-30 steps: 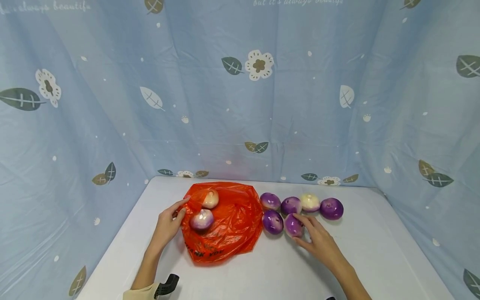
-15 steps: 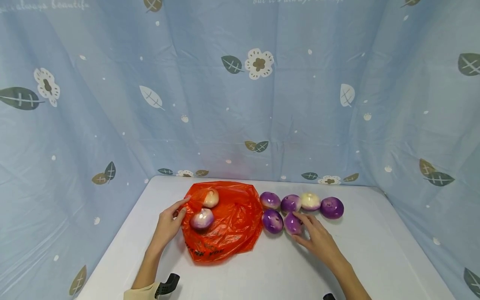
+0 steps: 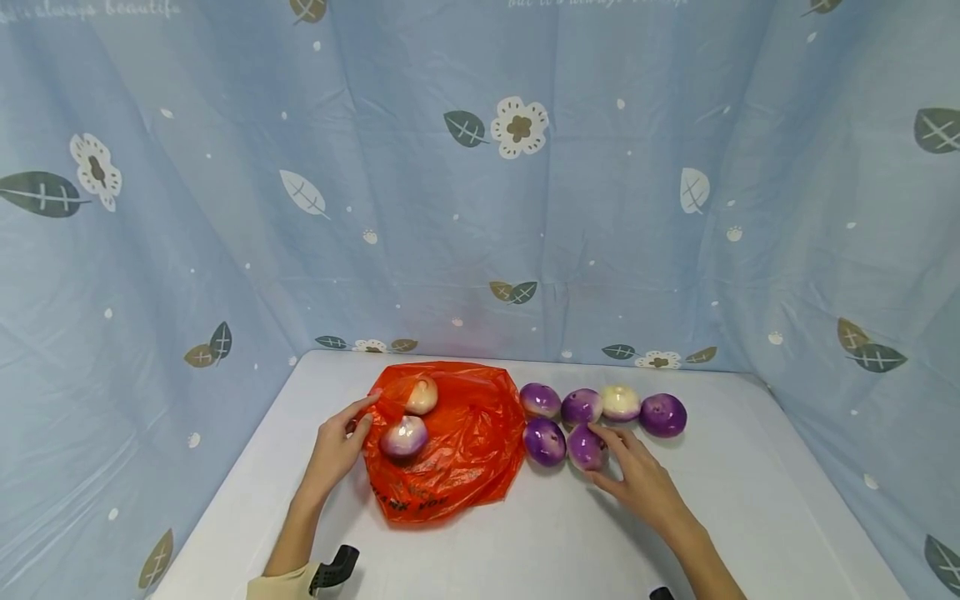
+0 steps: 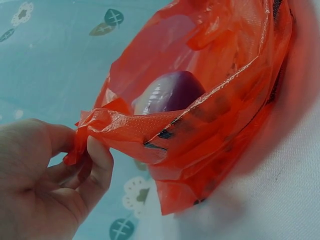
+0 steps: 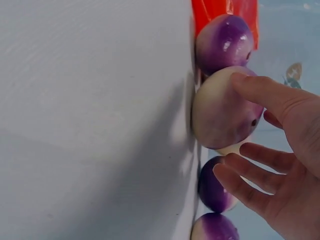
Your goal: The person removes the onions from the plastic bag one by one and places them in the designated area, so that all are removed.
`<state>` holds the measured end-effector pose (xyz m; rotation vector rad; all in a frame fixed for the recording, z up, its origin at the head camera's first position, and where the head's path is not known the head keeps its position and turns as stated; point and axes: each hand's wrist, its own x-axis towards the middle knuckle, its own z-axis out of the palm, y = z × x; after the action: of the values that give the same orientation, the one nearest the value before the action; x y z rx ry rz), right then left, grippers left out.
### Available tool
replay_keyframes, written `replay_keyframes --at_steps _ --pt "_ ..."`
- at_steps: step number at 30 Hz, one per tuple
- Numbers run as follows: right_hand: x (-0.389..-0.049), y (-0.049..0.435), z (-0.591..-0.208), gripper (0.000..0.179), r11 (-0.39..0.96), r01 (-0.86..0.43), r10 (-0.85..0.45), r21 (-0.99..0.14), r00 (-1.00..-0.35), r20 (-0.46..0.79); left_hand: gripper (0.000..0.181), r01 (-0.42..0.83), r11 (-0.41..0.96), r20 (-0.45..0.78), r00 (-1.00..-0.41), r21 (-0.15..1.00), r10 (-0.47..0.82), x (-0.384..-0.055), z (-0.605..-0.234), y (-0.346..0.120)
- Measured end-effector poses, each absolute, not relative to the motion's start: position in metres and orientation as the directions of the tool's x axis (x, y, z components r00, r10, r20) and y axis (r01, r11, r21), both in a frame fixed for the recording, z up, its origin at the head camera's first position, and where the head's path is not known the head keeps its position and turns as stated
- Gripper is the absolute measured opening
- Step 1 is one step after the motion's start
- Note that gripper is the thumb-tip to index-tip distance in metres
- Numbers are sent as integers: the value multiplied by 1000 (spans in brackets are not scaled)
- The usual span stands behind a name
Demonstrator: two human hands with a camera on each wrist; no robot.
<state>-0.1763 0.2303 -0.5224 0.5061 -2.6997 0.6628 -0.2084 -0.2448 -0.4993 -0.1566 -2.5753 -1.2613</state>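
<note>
A red plastic bag [image 3: 472, 450] lies open-mouthed on the table, printed in dark letters. My left hand [image 3: 339, 446] pinches its left rim between thumb and fingers; the left wrist view shows the pinched plastic bunched up. Two round, glossy purple-and-white bulb vegetables, one whiter [image 3: 421, 396] and one purple-sided [image 3: 405, 437], show inside the bag. To its right, my right hand [image 3: 637, 483] holds another purple-and-white bulb [image 5: 220, 110] between thumb and forefinger, close over the table. The thumb presses its pale side in the right wrist view, while the other fingers spread away from it.
Several more bulbs cluster right of the bag: a dark one [image 3: 544, 442] beside the held one, and a back row ending in a purple one [image 3: 663, 415]. A blue patterned curtain [image 3: 517, 217] encloses the white table [image 3: 480, 558] at the back and sides.
The bulb in my right hand has turned slightly, so its dark spot now shows on the right side. My left hand and the bag stay as they were.
</note>
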Motion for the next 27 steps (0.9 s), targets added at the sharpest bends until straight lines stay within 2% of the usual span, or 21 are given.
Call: replay_keyframes --at_steps 8,16,27 --pt "-180 222 -506 76 819 -440 -277 -368 -865 419 37 224 611 296 -955 760 -18 -208 -497 -244" --pt "-180 208 -488 69 804 -438 -274 -401 -873 404 37 225 618 300 -954 753 -18 -207 -497 -243" --pt "-192 167 -477 61 771 -466 -293 -434 -865 408 37 249 610 324 -946 752 -13 -208 -498 -245"
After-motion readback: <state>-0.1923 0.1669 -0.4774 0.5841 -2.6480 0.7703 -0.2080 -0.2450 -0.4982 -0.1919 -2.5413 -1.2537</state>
